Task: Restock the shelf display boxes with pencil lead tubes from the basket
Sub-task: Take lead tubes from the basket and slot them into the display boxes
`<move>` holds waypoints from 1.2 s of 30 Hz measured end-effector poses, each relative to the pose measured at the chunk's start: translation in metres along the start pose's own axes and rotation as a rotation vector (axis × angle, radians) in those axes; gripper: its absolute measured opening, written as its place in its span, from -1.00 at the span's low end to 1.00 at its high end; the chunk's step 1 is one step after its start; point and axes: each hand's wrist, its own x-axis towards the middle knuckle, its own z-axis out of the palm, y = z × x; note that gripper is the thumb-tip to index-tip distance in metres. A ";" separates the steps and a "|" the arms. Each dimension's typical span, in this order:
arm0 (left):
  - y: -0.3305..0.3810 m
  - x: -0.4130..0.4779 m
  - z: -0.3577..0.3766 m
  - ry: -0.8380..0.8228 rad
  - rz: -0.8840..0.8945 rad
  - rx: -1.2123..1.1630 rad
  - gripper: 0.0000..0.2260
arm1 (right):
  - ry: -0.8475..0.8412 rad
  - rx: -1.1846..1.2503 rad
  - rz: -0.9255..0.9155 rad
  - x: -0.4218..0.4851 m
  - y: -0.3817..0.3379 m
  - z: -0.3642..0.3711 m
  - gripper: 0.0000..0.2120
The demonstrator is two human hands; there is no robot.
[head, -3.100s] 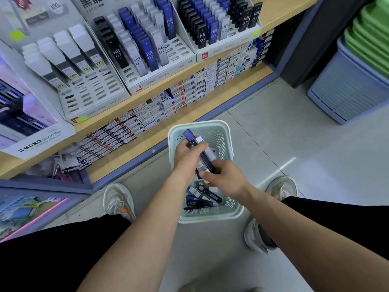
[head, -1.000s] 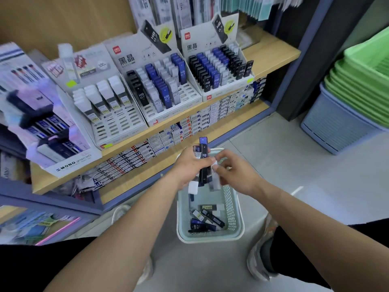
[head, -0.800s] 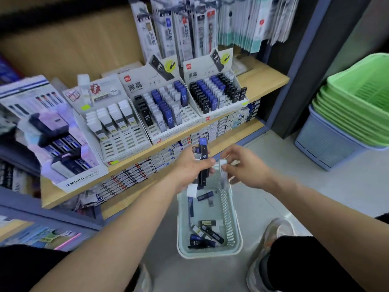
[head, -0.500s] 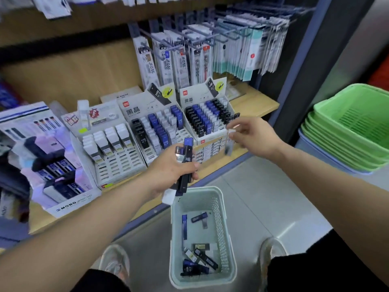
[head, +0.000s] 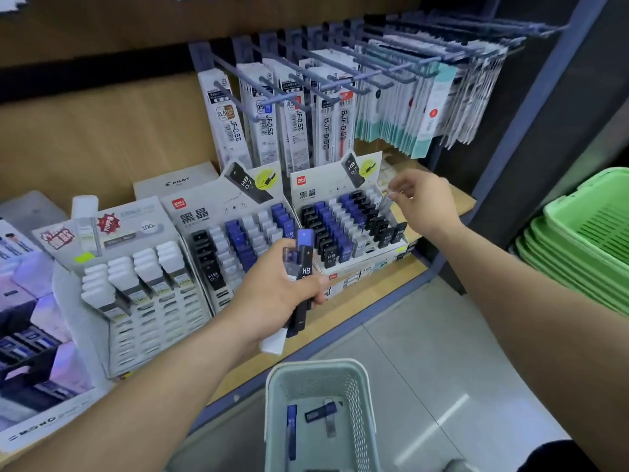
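Pencil lead tubes (head: 301, 264) are gripped as a bunch in the left hand (head: 272, 298), in front of the display box (head: 335, 190), while one clear tube (head: 388, 198) is pinched by the right hand (head: 423, 204) above that box's right edge; a few more lie in the basket (head: 282, 383) below the box. Each tube is judged light, stiff and smooth (probably slippery), so it is best pinched on its flat sides near the top and lowered upright into the box.

Black, blue and white tubes (head: 335, 229) fill pale grey boxes (head: 326, 189). Mint lattice basket (head: 316, 364) at six o'clock, green crates (head: 585, 240) at three.
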 end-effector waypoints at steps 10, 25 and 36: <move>-0.007 0.011 0.002 0.021 -0.011 -0.032 -0.75 | -0.088 -0.022 0.008 0.006 0.024 0.017 -0.89; -0.003 0.004 0.001 0.025 -0.041 -0.015 -0.75 | -0.122 -0.148 -0.142 0.017 0.025 0.032 -0.84; -0.005 0.001 -0.001 0.029 -0.023 -0.036 -0.75 | -0.115 -0.100 -0.059 0.021 0.022 0.034 -0.84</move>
